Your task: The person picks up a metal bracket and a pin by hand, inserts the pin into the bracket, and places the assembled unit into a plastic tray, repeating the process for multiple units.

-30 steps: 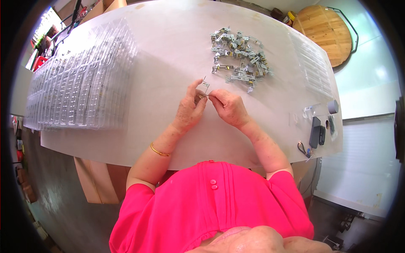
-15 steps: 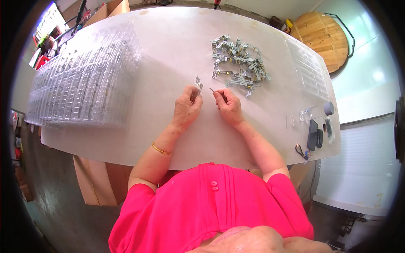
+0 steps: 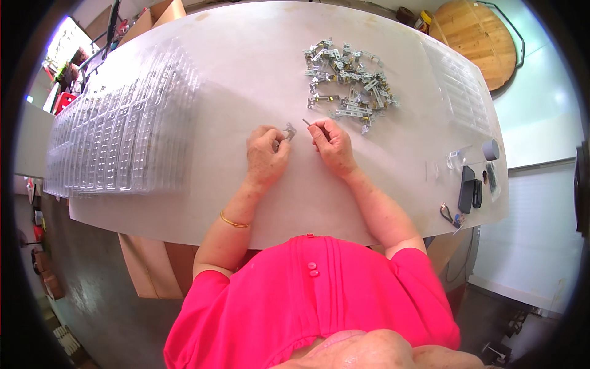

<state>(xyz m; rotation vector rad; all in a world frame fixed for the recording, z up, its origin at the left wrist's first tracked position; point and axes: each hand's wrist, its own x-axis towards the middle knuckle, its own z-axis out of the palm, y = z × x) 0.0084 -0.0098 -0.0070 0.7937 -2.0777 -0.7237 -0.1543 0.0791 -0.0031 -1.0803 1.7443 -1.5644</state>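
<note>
Metal bracket (image 3: 289, 130) stays pinched in the left hand (image 3: 267, 156); I see the right hand (image 3: 334, 147), gripping a thin rod (image 3: 306, 121), has drawn apart, so contact is broken.

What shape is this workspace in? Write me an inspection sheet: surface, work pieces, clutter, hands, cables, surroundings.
Surface: broad, pale grey table.
Work pieces: small silver metal bracket; thin grey metal rod; tangled heap of silver and brass-coloured metal parts; stacked clear plastic trays at left.
Clutter: flat black rectangular object and short grey cylinder at right.
Hands: left hand fingers hold the bracket; right hand fingers hold the rod.
Cables: none certain.
Surroundings: brown cardboard box below the table; round wooden panel beyond its far right.
</note>
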